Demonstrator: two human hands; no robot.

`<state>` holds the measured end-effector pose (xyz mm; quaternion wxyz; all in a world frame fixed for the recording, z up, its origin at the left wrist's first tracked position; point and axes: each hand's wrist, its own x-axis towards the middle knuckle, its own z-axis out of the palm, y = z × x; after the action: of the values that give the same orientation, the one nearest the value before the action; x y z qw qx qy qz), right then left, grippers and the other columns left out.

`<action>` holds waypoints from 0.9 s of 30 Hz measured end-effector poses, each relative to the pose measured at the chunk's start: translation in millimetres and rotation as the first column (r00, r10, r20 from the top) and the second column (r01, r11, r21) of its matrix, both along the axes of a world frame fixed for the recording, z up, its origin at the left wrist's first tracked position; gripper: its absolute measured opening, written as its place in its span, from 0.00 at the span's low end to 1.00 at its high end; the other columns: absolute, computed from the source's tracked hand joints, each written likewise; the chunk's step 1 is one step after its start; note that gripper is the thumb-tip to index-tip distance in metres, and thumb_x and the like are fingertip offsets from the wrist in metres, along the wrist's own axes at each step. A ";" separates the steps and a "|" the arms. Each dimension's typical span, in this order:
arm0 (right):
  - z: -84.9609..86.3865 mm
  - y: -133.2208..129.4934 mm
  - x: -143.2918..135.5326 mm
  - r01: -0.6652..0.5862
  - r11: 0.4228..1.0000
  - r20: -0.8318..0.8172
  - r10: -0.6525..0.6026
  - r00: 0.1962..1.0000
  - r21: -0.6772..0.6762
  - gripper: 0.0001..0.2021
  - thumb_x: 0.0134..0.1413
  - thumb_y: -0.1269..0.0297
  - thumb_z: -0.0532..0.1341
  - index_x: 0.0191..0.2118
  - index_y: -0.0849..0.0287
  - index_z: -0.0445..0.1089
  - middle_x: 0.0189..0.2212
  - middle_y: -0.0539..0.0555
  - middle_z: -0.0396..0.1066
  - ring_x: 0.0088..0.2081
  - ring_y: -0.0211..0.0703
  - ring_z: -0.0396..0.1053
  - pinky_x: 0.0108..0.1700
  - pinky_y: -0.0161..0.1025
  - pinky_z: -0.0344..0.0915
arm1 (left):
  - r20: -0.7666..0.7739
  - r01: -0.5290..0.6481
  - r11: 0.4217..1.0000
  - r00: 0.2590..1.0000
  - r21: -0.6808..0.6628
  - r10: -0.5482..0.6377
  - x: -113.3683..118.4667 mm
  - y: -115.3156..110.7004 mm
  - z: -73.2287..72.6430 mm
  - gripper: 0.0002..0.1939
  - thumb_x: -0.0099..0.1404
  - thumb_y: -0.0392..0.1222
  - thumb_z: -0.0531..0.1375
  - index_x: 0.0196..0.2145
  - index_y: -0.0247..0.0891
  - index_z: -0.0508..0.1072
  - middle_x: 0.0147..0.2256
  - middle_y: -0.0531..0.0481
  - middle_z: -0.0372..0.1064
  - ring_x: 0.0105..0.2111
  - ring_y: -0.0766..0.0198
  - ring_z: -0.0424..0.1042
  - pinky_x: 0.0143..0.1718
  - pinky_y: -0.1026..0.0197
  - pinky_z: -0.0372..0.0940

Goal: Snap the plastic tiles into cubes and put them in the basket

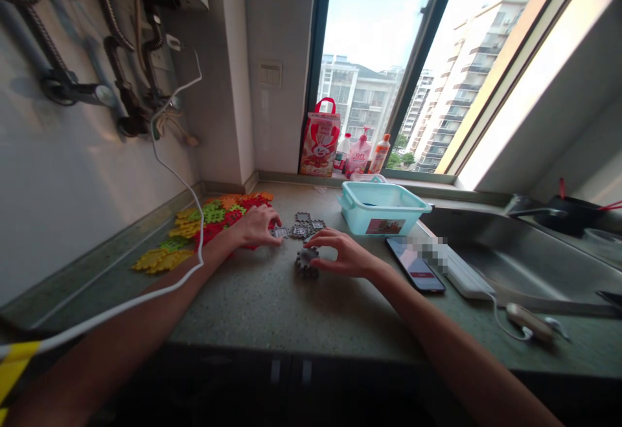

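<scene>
Several grey notched pieces (300, 230) lie joined or close together on the counter, some with a window pattern. My left hand (260, 225) has its fingertips on a grey window piece (280, 232) at the left of this group. Nearer to me stands a small stack of grey gear-shaped pieces (308, 262). My right hand (337, 252) curves around that stack from the right, thumb and fingers on its top piece. Beside and behind my left hand is a spread of red, orange, green and yellow pieces (214, 212).
A light blue basin (383, 203) stands behind my right hand. Right of it are a phone (415, 265), a white power strip (461, 271) and a sink (525, 252). A white cable (168, 164) crosses over my left arm. Bottles (359, 155) line the sill.
</scene>
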<state>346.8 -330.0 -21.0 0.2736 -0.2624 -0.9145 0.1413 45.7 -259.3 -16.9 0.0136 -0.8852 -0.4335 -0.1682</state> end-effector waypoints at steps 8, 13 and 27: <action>-26.8 34.6 19.5 0.257 0.961 0.124 -0.269 0.955 0.101 0.15 0.62 0.70 0.65 0.53 0.52 0.80 0.49 0.57 0.77 0.50 0.49 0.75 0.57 0.44 0.68 | 0.187 0.314 0.945 0.937 -0.087 -0.295 41.0 -45.9 17.8 0.19 0.54 0.50 0.71 0.40 0.39 0.77 0.40 0.48 0.75 0.43 0.54 0.72 0.48 0.55 0.63; -26.5 40.1 26.3 0.255 0.964 0.149 -0.263 0.953 0.070 0.05 0.59 0.63 0.70 0.40 0.56 0.81 0.45 0.58 0.78 0.47 0.50 0.75 0.54 0.43 0.68 | 0.167 0.335 0.938 0.933 -0.089 -0.318 54.4 -60.7 18.1 0.21 0.54 0.53 0.72 0.42 0.40 0.78 0.42 0.47 0.76 0.46 0.52 0.72 0.50 0.54 0.62; -19.5 35.6 30.9 0.338 0.939 0.214 -0.344 0.914 0.068 0.22 0.59 0.56 0.69 0.57 0.59 0.76 0.45 0.60 0.77 0.43 0.50 0.76 0.48 0.42 0.70 | -0.091 0.195 0.978 0.975 -0.068 -0.201 57.5 -67.6 8.6 0.28 0.52 0.64 0.70 0.44 0.42 0.81 0.41 0.46 0.80 0.44 0.48 0.76 0.48 0.52 0.63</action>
<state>377.7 -294.4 -40.6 0.1939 -0.4277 -0.8816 0.0475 103.2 -326.9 -8.3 -0.0082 -0.9312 -0.3467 -0.1124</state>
